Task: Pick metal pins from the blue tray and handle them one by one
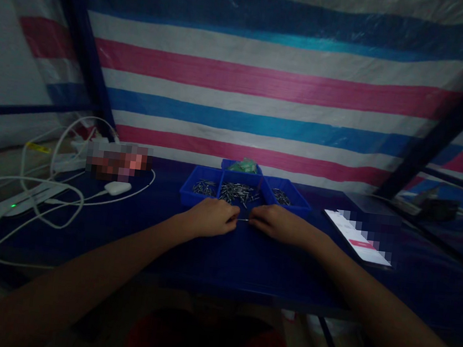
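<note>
Between my two hands, just above the blue table, runs a thin, shiny metal pin-like piece. My left hand pinches its left end, and my right hand pinches the other end. Its exact kind is too small to make out. Right behind my hands stand blue plastic bins: the left bin and the right bin hold small metal pieces. A larger heap of slim metal pieces lies in the middle one. Farther back, a small bin holds a green plastic bag.
A lit phone or tablet lies at the right. White cables, a white charger-like block and a flat white device with a green light occupy the left. Striped plastic sheeting hangs behind, between dark blue metal posts.
</note>
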`<state>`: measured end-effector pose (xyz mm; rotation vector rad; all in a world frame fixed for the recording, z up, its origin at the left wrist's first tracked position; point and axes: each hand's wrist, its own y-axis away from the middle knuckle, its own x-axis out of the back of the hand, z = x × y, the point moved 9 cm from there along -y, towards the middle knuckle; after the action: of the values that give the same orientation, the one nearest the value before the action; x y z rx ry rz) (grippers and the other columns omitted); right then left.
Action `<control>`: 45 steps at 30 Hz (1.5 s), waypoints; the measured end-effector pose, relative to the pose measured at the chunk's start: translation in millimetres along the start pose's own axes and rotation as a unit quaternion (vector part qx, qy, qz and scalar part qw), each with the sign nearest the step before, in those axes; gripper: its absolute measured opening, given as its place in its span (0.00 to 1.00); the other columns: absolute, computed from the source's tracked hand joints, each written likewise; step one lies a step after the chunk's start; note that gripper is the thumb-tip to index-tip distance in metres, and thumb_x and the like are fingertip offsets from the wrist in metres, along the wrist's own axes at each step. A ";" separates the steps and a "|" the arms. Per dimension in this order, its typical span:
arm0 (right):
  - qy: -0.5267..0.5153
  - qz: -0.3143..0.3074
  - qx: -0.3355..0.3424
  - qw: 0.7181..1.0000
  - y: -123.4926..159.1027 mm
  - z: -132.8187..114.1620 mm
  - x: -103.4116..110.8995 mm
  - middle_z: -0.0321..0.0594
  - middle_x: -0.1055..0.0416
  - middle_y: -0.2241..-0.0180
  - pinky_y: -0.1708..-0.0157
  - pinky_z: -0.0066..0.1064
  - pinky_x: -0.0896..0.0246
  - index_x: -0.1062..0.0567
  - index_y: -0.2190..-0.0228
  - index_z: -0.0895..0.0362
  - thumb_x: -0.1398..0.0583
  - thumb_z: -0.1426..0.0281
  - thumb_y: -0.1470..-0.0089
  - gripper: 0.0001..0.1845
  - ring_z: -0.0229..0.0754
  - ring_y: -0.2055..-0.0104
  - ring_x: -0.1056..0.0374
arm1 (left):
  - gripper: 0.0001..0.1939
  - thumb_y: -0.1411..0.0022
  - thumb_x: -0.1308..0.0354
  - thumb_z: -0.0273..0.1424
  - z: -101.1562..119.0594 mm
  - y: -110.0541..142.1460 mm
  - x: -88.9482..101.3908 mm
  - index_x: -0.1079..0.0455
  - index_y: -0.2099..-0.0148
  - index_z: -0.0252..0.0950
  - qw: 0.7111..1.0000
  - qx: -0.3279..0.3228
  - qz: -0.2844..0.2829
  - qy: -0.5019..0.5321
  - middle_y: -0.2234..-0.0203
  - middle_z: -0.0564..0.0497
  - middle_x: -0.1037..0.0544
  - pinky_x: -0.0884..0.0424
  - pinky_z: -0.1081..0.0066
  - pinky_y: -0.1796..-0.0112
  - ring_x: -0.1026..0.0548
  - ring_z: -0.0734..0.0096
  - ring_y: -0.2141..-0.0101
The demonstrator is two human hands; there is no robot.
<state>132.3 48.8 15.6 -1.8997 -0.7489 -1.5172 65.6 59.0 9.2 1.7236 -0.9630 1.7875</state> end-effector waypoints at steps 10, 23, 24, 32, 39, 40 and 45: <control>0.000 -0.002 0.001 1.000 0.4 0.0 -0.4 0.40 0.31 0.71 0.70 0.28 0.45 0.32 0.69 0.58 0.50 0.71 0.45 0.08 0.36 0.70 0.36 | 0.09 0.42 0.56 0.33 -0.4 -0.1 -0.1 0.36 0.65 0.36 1.000 0.002 -0.006 0.001 0.74 0.50 0.28 0.42 0.72 0.76 0.31 0.69 0.73; 0.001 -0.008 -0.008 1.000 1.2 3.5 -3.1 0.39 0.32 0.72 0.72 0.26 0.46 0.34 0.70 0.58 0.49 0.70 0.47 0.06 0.36 0.73 0.37 | 0.08 0.42 0.54 0.34 -0.8 -0.3 -0.7 0.37 0.65 0.37 1.000 -0.001 -0.004 -0.003 0.75 0.51 0.29 0.44 0.72 0.78 0.31 0.70 0.75; 0.002 -0.009 -0.009 1.000 1.1 3.6 -3.2 0.40 0.31 0.73 0.73 0.27 0.46 0.34 0.70 0.58 0.49 0.70 0.47 0.06 0.36 0.73 0.37 | 0.07 0.42 0.54 0.33 -0.8 -0.2 -0.9 0.38 0.65 0.36 1.000 -0.001 -0.007 -0.002 0.75 0.51 0.29 0.44 0.72 0.78 0.31 0.71 0.75; 0.001 -0.030 -0.026 0.999 1.5 6.0 -8.0 0.40 0.31 0.72 0.73 0.28 0.46 0.33 0.66 0.58 0.49 0.70 0.47 0.08 0.37 0.72 0.36 | 0.06 0.42 0.55 0.31 1.3 0.8 1.7 0.39 0.64 0.37 1.000 -0.014 0.003 -0.008 0.74 0.52 0.28 0.45 0.73 0.77 0.31 0.71 0.74; 0.012 -0.023 -0.021 0.999 1.2 8.4 -8.3 0.39 0.32 0.73 0.73 0.28 0.46 0.33 0.68 0.58 0.50 0.70 0.46 0.08 0.36 0.73 0.36 | 0.09 0.40 0.57 0.34 1.4 1.3 2.1 0.39 0.63 0.37 1.000 -0.015 0.011 -0.002 0.74 0.51 0.28 0.44 0.72 0.76 0.31 0.70 0.74; 0.016 -0.020 -0.018 1.000 1.1 8.0 -7.9 0.39 0.32 0.74 0.73 0.27 0.46 0.33 0.68 0.58 0.51 0.70 0.46 0.08 0.36 0.73 0.37 | 0.10 0.39 0.58 0.35 1.1 1.4 1.8 0.38 0.62 0.37 1.000 -0.013 0.010 -0.001 0.74 0.50 0.28 0.43 0.72 0.75 0.31 0.70 0.74; 0.023 -0.006 -0.015 1.000 1.1 5.9 -5.4 0.39 0.32 0.74 0.73 0.27 0.47 0.34 0.70 0.58 0.52 0.70 0.45 0.08 0.35 0.74 0.37 | 0.12 0.38 0.60 0.35 1.3 2.3 2.3 0.38 0.61 0.36 1.000 -0.007 0.008 -0.009 0.73 0.49 0.28 0.41 0.71 0.74 0.30 0.68 0.73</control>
<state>135.8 52.1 9.2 -1.8792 -0.7235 -1.5821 64.6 56.2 11.0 1.7314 -0.9971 1.7740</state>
